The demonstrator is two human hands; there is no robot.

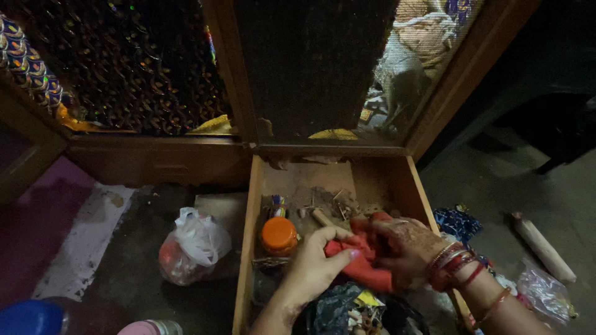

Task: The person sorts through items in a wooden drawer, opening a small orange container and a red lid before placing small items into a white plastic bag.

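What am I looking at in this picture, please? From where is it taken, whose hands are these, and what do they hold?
There is no machine here. A camera worn on a person's head looks down at that person's two bare hands. The left hand and the right hand, which wears bangles at the wrist, both grip a red cloth over an open wooden drawer. Inside the drawer stand a jar with an orange lid and some small sticks and dust. On the floor left of the drawer lies a knotted white plastic bag; on the right lies a wooden rolling pin. The room is dim, so finer details are hard to tell.
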